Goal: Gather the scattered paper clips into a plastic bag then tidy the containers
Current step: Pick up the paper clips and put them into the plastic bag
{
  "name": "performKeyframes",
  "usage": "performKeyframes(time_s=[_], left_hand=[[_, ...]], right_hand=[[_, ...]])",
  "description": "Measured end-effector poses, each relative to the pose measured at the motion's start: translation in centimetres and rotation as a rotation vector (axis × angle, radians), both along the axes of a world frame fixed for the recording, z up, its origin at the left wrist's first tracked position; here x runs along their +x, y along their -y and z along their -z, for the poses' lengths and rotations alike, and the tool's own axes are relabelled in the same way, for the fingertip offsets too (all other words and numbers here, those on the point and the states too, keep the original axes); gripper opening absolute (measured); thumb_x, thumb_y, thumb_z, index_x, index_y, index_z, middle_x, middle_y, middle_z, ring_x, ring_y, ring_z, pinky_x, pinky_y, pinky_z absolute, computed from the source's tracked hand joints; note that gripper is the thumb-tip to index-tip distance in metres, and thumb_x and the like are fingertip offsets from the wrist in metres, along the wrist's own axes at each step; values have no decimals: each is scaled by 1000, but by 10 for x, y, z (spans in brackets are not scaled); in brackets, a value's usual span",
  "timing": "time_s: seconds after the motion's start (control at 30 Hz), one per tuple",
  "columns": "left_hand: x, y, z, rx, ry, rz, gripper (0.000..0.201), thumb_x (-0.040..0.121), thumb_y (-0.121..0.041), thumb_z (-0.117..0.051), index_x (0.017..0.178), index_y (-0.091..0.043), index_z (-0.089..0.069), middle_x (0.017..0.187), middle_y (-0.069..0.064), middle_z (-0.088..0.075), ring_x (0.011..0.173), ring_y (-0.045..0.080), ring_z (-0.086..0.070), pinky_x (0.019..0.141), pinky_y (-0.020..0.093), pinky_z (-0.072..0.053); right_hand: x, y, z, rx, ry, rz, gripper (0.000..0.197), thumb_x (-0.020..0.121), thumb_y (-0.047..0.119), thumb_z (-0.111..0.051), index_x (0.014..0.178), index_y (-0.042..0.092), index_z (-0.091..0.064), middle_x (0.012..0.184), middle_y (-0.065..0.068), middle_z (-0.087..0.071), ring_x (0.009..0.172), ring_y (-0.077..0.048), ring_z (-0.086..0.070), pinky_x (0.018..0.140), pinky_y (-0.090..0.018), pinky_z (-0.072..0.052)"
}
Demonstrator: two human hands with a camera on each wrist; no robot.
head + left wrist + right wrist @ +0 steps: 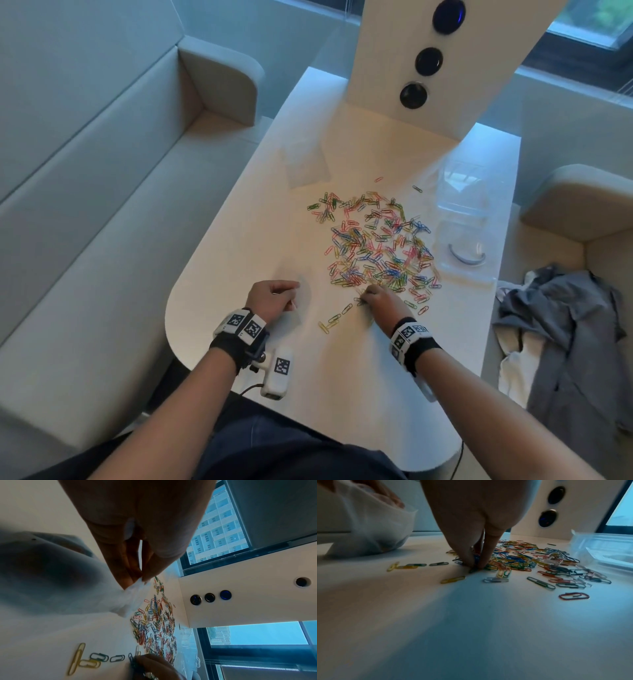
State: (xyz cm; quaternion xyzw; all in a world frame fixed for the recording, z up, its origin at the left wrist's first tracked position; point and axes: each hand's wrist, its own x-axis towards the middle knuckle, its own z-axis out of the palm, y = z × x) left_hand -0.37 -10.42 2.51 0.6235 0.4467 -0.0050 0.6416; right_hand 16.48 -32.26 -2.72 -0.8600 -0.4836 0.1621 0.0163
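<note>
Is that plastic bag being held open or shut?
Open: the left hand pinches the plastic bag by its rim, mouth gaping.

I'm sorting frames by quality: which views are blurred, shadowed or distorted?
Head view: sharp, wide-angle bending at the edges. Left wrist view: plastic bag a dark, soft blur. Right wrist view: bare table dim and bluish; right hand pinching paper clips slightly soft.

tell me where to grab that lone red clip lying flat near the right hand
The red paper clip lies flat and apart from the pile, so come straight down from above and pinch across its two long sides; clear table surrounds it.
</note>
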Motion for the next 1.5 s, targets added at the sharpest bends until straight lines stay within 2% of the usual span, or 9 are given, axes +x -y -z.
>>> performKeyframes(time_s=[0.13, 0.33, 0.53, 0.87, 1.03, 1.17, 1.23, 1.37, 1.5], left_hand=[[9, -1, 4, 2, -8, 56, 24, 86, -2, -64, 83, -24, -75, 67, 7, -71, 60, 18, -62, 74, 27, -55], [21, 2, 6, -25, -28, 111, 18, 86, -4, -66, 92, -18, -76, 71, 5, -72, 63, 16, -65, 80, 28, -56], [37, 13, 6, -40, 0, 154, 19, 87, 0, -64, 104, -3, -72, 68, 9, -69, 59, 17, -62, 80, 32, -58], [36, 11, 9, -52, 51, 252, 19, 83, -10, -71, 81, -28, -78, 78, 6, -77, 72, 19, -72, 85, 41, -59], [32, 11, -1, -79, 70, 236, 15, 86, -8, -69, 93, -18, -77, 80, 11, -76, 70, 20, -70, 82, 37, -60], [31, 11, -8, -87, 85, 206, 16, 86, -4, -68, 100, -7, -75, 78, 15, -73, 68, 21, -69, 84, 40, -59], [30, 9, -8, -73, 96, 204, 15, 85, -5, -69, 91, -16, -77, 76, 14, -73, 69, 23, -69, 85, 43, -59], [27, 4, -6, -50, 92, 207, 19, 86, -5, -67, 88, -22, -77, 73, 9, -74, 68, 21, -68, 82, 39, -59], [22, -4, -9, -8, 48, 117, 19, 87, -2, -64, 99, -10, -76, 79, 8, -74, 64, 17, -67, 58, 18, -54]], right_hand=[[8, -7, -12, 313, -230, 489, 18, 82, -2, -66, 92, 8, -78, 92, -8, -73, 87, -24, -65, 85, -34, -54], [3, -10, -25, 763, -953, 1258, 32, 77, 6, -78, 108, 5, -72, 100, -10, -74, 94, -25, -70, 88, -34, -56], [-40, -43, -57, 1032, -1606, 1253, 25, 90, -9, -56, 115, -10, -58, 105, -18, -68, 100, -24, -67, 86, -27, -58], [-64, -71, -55, 568, -925, 952, 33, 87, -14, -51, 115, -6, -66, 102, -20, -71, 87, -20, -71, 75, -19, -58], [-61, -72, -64, 432, -590, 806, 17, 86, 3, -64, 97, 6, -76, 80, -10, -75, 69, -16, -71, 72, -27, -60], [-60, -81, -70, 229, -468, 580, 27, 92, 7, -54, 111, 11, -73, 105, -8, -74, 89, -17, -67, 80, -19, -49], [-58, -82, -72, 221, -491, 564, 28, 91, 5, -57, 114, 11, -72, 109, -7, -73, 92, -16, -67, 89, -25, -51], [-52, -77, -74, 401, -592, 576, 15, 85, 8, -69, 98, 9, -75, 85, -3, -75, 66, -8, -71, 75, -31, -61], [-38, -64, -62, 591, -481, 632, 16, 90, 10, -64, 101, 11, -75, 86, -5, -75, 71, -10, -70, 77, -31, -60]])
